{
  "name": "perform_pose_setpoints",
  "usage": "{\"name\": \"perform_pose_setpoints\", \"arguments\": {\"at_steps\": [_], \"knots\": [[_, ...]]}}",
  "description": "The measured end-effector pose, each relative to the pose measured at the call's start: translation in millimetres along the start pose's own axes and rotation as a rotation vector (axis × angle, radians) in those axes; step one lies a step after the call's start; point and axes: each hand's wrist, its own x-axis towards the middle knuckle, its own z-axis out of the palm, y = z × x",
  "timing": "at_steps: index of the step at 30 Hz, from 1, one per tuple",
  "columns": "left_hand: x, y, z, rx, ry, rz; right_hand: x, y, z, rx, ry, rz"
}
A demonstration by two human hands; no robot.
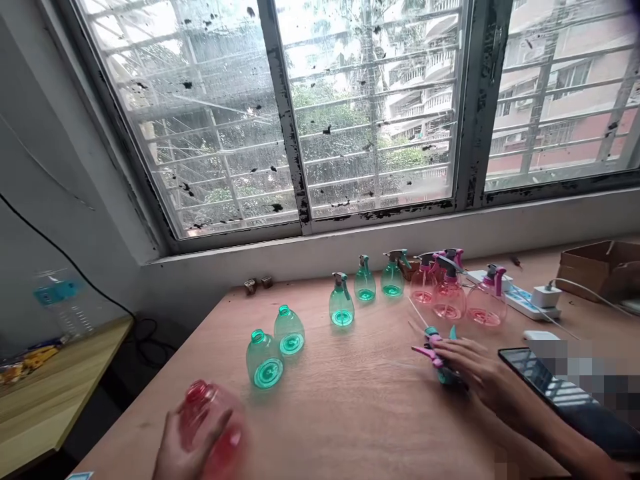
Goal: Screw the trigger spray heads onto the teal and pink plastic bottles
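My left hand [187, 437] is wrapped round a red see-through bottle [220, 427] with an open neck, blurred at the lower left. On the right, my right hand [470, 363] has its fingers together and bent over a small bunch of spray heads [434, 350] with pink and teal triggers; thin tubes stick out to the left. The thumb is hidden, as is part of the bunch under the palm. Between the hands stand two green bottles without tops, a nearer one [265, 363] and a farther one [290, 333].
Green bottles with spray heads, one in front [342, 307], stand towards the window. Several pink spray bottles [449, 297] cluster to their right. A power strip [533, 303], a cardboard box [585, 270] and a dark tablet or phone [560, 393] lie at right. A wooden side table [65, 380] adjoins left.
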Motion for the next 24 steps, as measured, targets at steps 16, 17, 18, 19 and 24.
{"name": "perform_pose_setpoints", "arguments": {"at_steps": [16, 17, 18, 19, 24], "knots": [[-24.8, 34.0, 126.5, 0.3, 0.065, 0.903, 267.6, -108.1, 53.6, -0.003, -0.189, 0.408], [-30.8, 36.4, 139.9, 0.331, 0.007, 0.923, 260.1, -112.7, 52.5, 0.017, -0.181, 0.41], [-35.6, 37.4, 152.6, 0.374, -0.031, 0.914, 247.9, -117.2, 48.5, 0.045, -0.166, 0.407], [-39.7, 37.3, 163.8, 0.422, -0.055, 0.904, 231.8, -121.8, 41.8, 0.079, -0.149, 0.401], [-71.9, 26.3, 187.0, 0.526, -0.087, 0.879, 123.3, -140.2, -18.5, 0.459, -0.203, 0.412]]}}
